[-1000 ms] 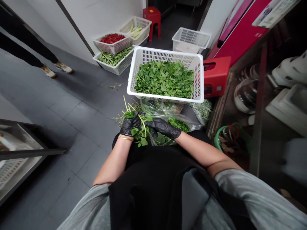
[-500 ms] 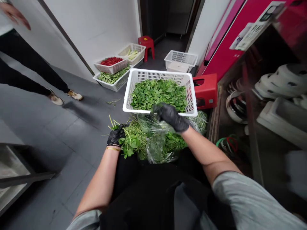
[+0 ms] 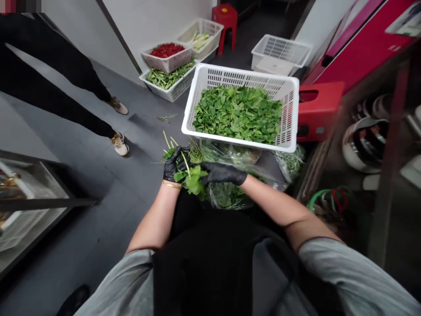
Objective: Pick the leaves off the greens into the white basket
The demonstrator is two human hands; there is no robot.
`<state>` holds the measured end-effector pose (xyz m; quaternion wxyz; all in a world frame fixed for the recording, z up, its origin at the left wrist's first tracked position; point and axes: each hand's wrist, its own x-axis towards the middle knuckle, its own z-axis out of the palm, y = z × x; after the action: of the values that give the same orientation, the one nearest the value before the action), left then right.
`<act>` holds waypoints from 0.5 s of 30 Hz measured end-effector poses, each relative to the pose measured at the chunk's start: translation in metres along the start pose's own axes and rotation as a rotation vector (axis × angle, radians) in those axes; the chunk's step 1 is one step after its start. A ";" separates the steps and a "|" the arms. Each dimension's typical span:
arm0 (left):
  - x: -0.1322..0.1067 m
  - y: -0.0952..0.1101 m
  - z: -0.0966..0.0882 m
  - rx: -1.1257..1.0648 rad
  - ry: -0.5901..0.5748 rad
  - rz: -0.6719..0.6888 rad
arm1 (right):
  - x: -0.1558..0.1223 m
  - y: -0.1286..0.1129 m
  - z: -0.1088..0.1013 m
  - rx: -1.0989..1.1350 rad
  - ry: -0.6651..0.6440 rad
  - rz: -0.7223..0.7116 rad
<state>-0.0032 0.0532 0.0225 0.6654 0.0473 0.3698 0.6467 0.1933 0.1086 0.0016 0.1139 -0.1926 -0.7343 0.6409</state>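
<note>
My left hand (image 3: 172,166), in a black glove, is closed around a few stems of leafy greens (image 3: 195,180), whose leaves hang to the right. My right hand (image 3: 221,173), also gloved in black, reaches across to those leaves; its fingertips are together at the leaf edge and partly hidden. Just beyond both hands stands a white slotted basket (image 3: 238,144) with a bed of picked green leaves (image 3: 240,112). Below the right hand lies a clear plastic bag (image 3: 226,195) of greens, and thin loose stems (image 3: 196,152) show beside the left hand.
Baskets of red chillies (image 3: 167,50), green pods (image 3: 169,78) and pale stalks (image 3: 200,40) stand by the wall. A red stool (image 3: 225,24) and a white basket (image 3: 279,50) are behind. A red plastic stool (image 3: 319,112) lies at right. A person's legs (image 3: 66,96) are at left.
My right hand has come from the basket's near edge down and left to the greens at my left hand. The camera view has shifted, and the person at left has stepped closer.
</note>
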 end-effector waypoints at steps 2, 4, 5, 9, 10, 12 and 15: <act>-0.003 -0.002 0.001 -0.023 -0.008 0.030 | 0.004 0.014 0.043 0.222 0.002 -0.009; -0.006 -0.003 0.001 -0.056 0.005 0.049 | 0.002 0.024 0.057 0.288 0.156 0.035; -0.008 -0.003 0.001 -0.079 0.013 0.053 | -0.002 0.026 0.054 0.270 0.220 0.064; -0.013 -0.010 0.005 -0.146 0.013 0.016 | -0.028 0.010 0.016 0.141 0.268 0.143; -0.013 -0.013 0.007 -0.138 0.009 0.001 | -0.034 0.001 0.008 0.130 0.322 0.159; -0.013 -0.019 0.011 -0.098 -0.004 -0.029 | -0.040 -0.017 0.001 0.099 0.449 0.179; -0.011 -0.025 0.017 -0.046 -0.013 -0.049 | -0.040 -0.035 0.015 -0.076 0.432 0.173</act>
<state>0.0281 0.0463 0.0257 0.6843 0.0272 0.3513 0.6384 0.2187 0.0745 0.0370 0.2055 -0.3917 -0.6971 0.5642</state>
